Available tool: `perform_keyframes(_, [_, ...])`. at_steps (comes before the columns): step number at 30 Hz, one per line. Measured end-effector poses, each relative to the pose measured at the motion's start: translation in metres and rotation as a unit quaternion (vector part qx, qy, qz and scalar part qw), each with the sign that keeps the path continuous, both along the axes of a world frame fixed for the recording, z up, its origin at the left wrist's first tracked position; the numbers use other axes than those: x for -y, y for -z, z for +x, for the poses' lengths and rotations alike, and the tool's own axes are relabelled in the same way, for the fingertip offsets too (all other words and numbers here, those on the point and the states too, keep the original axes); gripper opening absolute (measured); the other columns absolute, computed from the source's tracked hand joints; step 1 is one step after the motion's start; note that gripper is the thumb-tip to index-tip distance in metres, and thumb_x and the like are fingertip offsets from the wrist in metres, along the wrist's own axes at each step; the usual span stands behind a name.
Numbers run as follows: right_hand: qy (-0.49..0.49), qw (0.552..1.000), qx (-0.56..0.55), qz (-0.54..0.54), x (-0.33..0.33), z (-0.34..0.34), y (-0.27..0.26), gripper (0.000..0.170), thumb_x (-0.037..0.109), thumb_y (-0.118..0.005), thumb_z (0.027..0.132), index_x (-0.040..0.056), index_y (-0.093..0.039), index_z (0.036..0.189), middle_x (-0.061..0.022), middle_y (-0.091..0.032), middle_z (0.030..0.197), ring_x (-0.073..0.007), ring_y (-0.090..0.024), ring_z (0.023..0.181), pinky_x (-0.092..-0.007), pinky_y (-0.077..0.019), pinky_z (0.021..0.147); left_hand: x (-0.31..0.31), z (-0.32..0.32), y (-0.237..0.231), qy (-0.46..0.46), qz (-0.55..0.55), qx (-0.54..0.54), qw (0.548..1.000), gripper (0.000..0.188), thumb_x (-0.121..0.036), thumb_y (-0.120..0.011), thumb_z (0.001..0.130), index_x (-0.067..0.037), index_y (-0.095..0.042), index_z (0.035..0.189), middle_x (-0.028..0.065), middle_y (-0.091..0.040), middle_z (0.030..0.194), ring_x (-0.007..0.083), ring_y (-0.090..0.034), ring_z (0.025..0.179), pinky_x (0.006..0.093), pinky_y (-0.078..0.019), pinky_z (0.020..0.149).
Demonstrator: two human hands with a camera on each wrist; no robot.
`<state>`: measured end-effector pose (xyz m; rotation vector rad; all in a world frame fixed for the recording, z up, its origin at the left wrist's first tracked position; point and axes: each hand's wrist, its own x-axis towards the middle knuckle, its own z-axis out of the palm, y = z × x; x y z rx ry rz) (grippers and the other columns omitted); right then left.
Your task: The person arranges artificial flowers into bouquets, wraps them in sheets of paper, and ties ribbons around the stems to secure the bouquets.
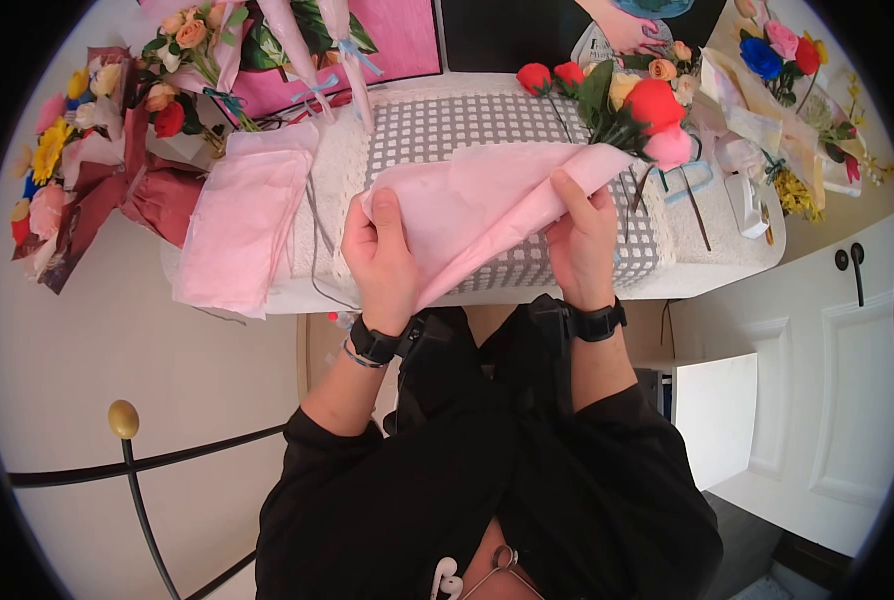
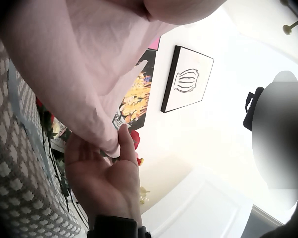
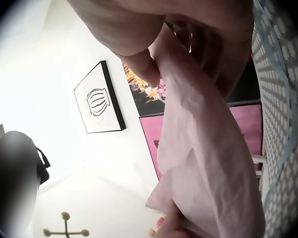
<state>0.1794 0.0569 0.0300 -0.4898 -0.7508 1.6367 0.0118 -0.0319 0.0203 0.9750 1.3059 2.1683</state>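
Note:
A sheet of pink wrapping paper (image 1: 487, 185), folded over along its length, stretches between both hands above the checked cloth. My left hand (image 1: 382, 265) pinches its left end, thumb on top and fingers behind. At the right end, my right hand (image 1: 583, 245) grips the folded edge between thumb and fingers. The right wrist view shows the paper (image 3: 198, 134) rolled into a loose tube, with the right hand (image 3: 218, 29) at its narrow end. Just beyond the right hand lie artificial flowers, among them a red rose (image 1: 655, 105) and a pink rose (image 1: 669, 147); the paper's edge overlaps their stems.
Folded pink paper sheets (image 1: 242, 225) lie at the table's left. A wrapped bouquet (image 1: 117, 180) stands far left and another (image 1: 782, 90) far right. Loose dark stems (image 1: 695, 210) and a white device (image 1: 747, 205) are on the right. A grey ribbon (image 1: 319, 225) trails beside the sheets.

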Motion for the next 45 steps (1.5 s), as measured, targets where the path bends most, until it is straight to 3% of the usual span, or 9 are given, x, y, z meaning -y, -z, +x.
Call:
perform_keyframes(6, [0.000,1.000,-0.019,-0.014,-0.013,0.007,0.017,0.030,0.001,-0.057,0.087,-0.0015,-0.053,0.116,-0.0091,-0.061,0.111,-0.0202,-0.061,0.101,-0.0384,-0.0504,0.090,-0.005,-0.017,-0.006,0.046,-0.021,-0.002,0.999,0.024,-0.025,-0.050,0.104,-0.003,-0.061,0.100,-0.0077,-0.051,0.079,0.0006,-0.038,0.069,0.0184,-0.0329,0.060])
perform_keyframes(12, [-0.151,0.977,-0.148,-0.038,-0.015,0.019,0.017,0.039,0.012,-0.056,0.089,0.0013,-0.051,0.126,-0.0112,-0.059,0.124,-0.0293,-0.052,0.122,-0.0473,-0.0388,0.107,-0.021,-0.040,-0.028,0.125,-0.023,0.073,0.989,0.026,-0.023,-0.050,0.104,-0.002,-0.062,0.113,-0.0011,-0.064,0.097,0.0033,-0.055,0.083,0.0197,-0.0450,0.073])
perform_keyframes(17, [0.005,0.992,-0.120,-0.042,-0.011,0.006,0.010,0.036,0.020,-0.060,0.096,0.0056,-0.052,0.128,-0.0083,-0.059,0.124,-0.0244,-0.056,0.118,-0.0432,-0.0443,0.102,-0.025,-0.047,-0.023,0.137,0.000,0.090,0.986,0.026,-0.022,-0.050,0.105,-0.001,-0.061,0.115,0.0018,-0.065,0.105,0.0073,-0.059,0.092,0.0229,-0.0476,0.082])
perform_keyframes(27, [0.024,0.989,-0.139,-0.046,-0.013,0.012,0.006,0.022,0.018,-0.063,0.093,0.0065,-0.061,0.112,-0.0053,-0.063,0.115,-0.0210,-0.059,0.110,-0.0391,-0.0465,0.097,-0.019,-0.068,-0.024,0.060,0.055,0.112,0.990,0.020,-0.021,-0.052,0.103,-0.003,-0.060,0.108,0.0059,-0.066,0.108,0.0122,-0.062,0.099,0.0274,-0.0485,0.089])
perform_keyframes(32, [0.036,0.989,-0.142,0.018,-0.010,0.030,0.002,0.013,0.015,-0.061,0.091,0.0062,-0.062,0.100,-0.0053,-0.064,0.093,-0.0196,-0.062,0.091,-0.0401,-0.0445,0.099,-0.011,-0.099,-0.036,0.071,0.066,0.099,0.990,0.024,-0.023,-0.050,0.104,-0.002,-0.059,0.110,0.0073,-0.066,0.110,0.0157,-0.063,0.101,0.0302,-0.0484,0.092])
perform_keyframes(36, [0.002,0.982,-0.166,-0.088,-0.009,0.042,-0.003,0.013,0.011,-0.056,0.093,0.0039,-0.059,0.104,0.0005,-0.045,0.065,-0.0131,-0.049,0.065,-0.0303,-0.0475,0.076,0.005,-0.142,-0.052,0.035,0.064,0.093,0.993,0.031,-0.024,-0.047,0.105,0.001,-0.056,0.120,0.0109,-0.062,0.122,0.0217,-0.058,0.114,0.0365,-0.0433,0.102])
perform_keyframes(38, [-0.107,0.960,-0.256,-0.034,-0.019,0.055,0.016,0.014,0.008,-0.051,0.096,0.0022,-0.058,0.106,0.0029,-0.032,0.059,-0.0095,-0.035,0.052,-0.0243,-0.0400,0.056,0.018,-0.173,-0.061,0.000,0.073,0.070,0.995,0.034,-0.024,-0.046,0.105,0.002,-0.054,0.125,0.0122,-0.059,0.129,0.0238,-0.055,0.120,0.0389,-0.0397,0.107])
perform_keyframes(40, [-0.089,0.961,-0.256,-0.057,-0.020,0.060,0.016,0.014,0.008,-0.051,0.096,0.0032,-0.059,0.107,0.0047,-0.027,0.056,-0.0067,-0.026,0.046,-0.0240,-0.0296,0.043,0.033,-0.209,-0.066,-0.023,0.092,0.083,0.992,0.035,-0.024,-0.046,0.105,0.002,-0.052,0.127,0.0124,-0.058,0.131,0.0249,-0.053,0.123,0.0404,-0.0383,0.109])
perform_keyframes(45, [-0.125,0.951,-0.282,-0.025,-0.020,0.062,0.016,0.015,0.007,-0.049,0.097,0.0013,-0.058,0.107,0.0041,-0.028,0.055,-0.0064,-0.024,0.043,-0.0224,-0.0248,0.038,0.080,-0.277,-0.059,-0.087,0.102,0.073,0.988,0.036,-0.022,-0.047,0.104,0.005,-0.050,0.129,0.0163,-0.057,0.130,0.0278,-0.057,0.118,0.0425,-0.0420,0.106])
